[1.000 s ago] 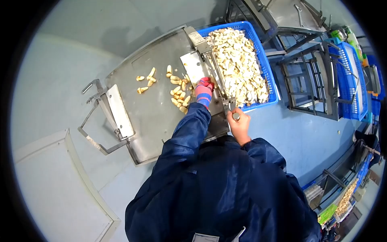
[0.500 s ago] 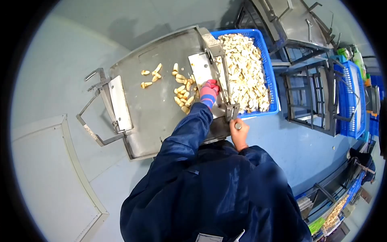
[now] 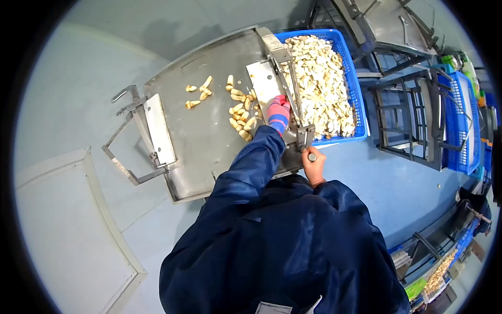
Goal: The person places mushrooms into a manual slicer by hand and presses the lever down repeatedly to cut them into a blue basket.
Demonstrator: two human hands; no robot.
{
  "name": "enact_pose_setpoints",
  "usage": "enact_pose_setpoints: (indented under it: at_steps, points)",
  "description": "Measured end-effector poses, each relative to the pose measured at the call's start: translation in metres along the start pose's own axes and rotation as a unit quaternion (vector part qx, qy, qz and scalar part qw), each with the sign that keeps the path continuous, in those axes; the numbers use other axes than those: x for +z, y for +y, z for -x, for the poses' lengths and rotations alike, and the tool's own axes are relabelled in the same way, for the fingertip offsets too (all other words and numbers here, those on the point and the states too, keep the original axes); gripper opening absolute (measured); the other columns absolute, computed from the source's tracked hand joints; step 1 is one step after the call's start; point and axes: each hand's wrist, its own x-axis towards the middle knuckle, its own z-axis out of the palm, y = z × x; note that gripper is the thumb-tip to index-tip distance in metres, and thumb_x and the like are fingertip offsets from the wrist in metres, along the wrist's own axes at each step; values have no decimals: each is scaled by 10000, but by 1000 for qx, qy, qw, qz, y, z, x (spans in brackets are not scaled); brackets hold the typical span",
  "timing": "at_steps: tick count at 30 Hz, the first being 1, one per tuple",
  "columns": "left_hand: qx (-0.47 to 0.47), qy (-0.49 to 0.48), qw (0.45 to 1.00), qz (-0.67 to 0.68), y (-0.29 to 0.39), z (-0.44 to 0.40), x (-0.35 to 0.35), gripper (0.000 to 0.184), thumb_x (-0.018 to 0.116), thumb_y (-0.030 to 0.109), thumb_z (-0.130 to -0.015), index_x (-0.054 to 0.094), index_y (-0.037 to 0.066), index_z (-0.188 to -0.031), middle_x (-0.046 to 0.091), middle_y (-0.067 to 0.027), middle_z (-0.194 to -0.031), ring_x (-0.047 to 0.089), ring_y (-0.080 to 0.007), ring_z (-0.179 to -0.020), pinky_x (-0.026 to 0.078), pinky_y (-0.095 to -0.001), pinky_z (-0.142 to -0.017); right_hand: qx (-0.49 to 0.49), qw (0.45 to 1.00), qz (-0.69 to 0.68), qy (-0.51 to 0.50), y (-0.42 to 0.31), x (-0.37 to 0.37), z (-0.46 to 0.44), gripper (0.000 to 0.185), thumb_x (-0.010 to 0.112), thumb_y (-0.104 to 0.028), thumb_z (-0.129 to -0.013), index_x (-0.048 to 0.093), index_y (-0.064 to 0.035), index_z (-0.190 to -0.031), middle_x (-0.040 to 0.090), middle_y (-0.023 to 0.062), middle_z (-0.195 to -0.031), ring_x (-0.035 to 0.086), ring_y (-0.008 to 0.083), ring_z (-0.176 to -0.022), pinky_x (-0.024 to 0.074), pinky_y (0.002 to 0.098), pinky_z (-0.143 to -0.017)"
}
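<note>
My left hand (image 3: pixel 279 111), in a pink and blue striped glove, is at the white plate (image 3: pixel 265 83) beside the blade of a lever cutter (image 3: pixel 294 91). Its fingers are bent together, and whatever they hold is hidden. Bare and closed, my right hand (image 3: pixel 315 168) wraps round the cutter's handle (image 3: pixel 312 157) at the near end. Several whole pale mushrooms (image 3: pixel 241 112) with brownish ends lie on the metal table left of my gloved hand. Beyond the blade, a blue basket (image 3: pixel 351 68) is heaped with pale mushroom slices (image 3: pixel 319 83).
A second lever cutter (image 3: pixel 144 123) is fixed at the table's left edge. A few mushrooms (image 3: pixel 201 93) lie apart on the metal table (image 3: pixel 209 152). Metal frames (image 3: pixel 405 118) and another blue basket (image 3: pixel 461 125) stand to the right.
The whole view has shifted slightly. My gloved hand has moved a little toward the near end of the plate; my right hand still grips the handle.
</note>
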Motion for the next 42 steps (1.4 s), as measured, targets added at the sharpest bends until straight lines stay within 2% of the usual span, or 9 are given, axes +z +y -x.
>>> enact_pose_setpoints:
  at_steps: [4,7,9,14,18,20,22,31,42]
  points:
    - [-129,-80,933,326,55,7,-29,297,623,119,-779,552,19,-1050,629,-114,-842,597,-178,-688,479,-279,-653,-7,1000,4,1,-1,-1,-4,194,598,-100,-766,500,-13,-622,459,172,-513,461,321,-437,388,354,-454]
    - [10,-37,998,-51,77,3,-75,323,625,124,-791,539,46,-1093,610,-109,-900,606,-182,-763,498,-306,-703,5,1000,3,-9,-4,-3,-1,204,602,-108,-766,496,-19,-616,466,170,-510,479,328,-446,395,357,-456]
    - [117,53,922,-365,52,-7,-104,386,646,185,-762,534,66,-1111,600,-153,-978,600,-280,-858,485,-359,-765,5,1000,9,-13,-4,-4,-2,202,602,-114,-768,503,-22,-617,471,173,-512,490,333,-454,398,359,-458]
    - [74,-120,877,-460,28,-36,-116,403,629,203,-751,535,83,-1125,585,-178,-1004,567,-344,-927,453,-396,-822,4,1000,4,-7,-3,-3,-1,195,600,-118,-772,512,-25,-624,484,179,-522,504,339,-468,401,364,-456]
    - [167,-28,924,-343,43,-41,-119,350,582,101,-783,538,52,-1127,592,-162,-987,600,-282,-855,516,-354,-719,-2,1000,19,-16,-10,-7,-4,193,600,-116,-775,517,-23,-627,486,178,-521,510,339,-471,397,361,-447]
    - [-22,-70,991,109,40,-33,-95,308,534,42,-819,534,51,-1127,589,-138,-988,601,-237,-840,530,-318,-712,11,1000,-2,-11,-17,-8,-5,196,602,-121,-774,517,-22,-628,485,174,-517,501,333,-459,393,360,-445]
    - [-158,-75,896,409,39,-19,-68,274,453,-37,-865,531,39,-1116,574,-98,-989,587,-169,-812,541,-258,-702,24,1000,-9,-16,-35,-12,-10,202,607,-127,-773,515,-19,-629,482,169,-511,489,322,-445,387,359,-441]
    - [-1,29,999,14,29,36,-16,212,576,-44,-762,566,13,-966,618,-84,-831,588,-157,-725,475,-268,-665,24,999,20,-13,-79,-22,-28,221,608,-126,-770,497,-15,-615,450,155,-484,422,263,-397,365,349,-428]
    - [-7,-37,999,7,25,23,-23,316,570,-54,-747,538,1,-1056,615,-71,-818,591,-150,-735,491,-256,-693,12,999,43,-13,-61,-18,-17,216,630,-140,-772,504,-41,-627,513,147,-531,545,302,-480,399,372,-462]
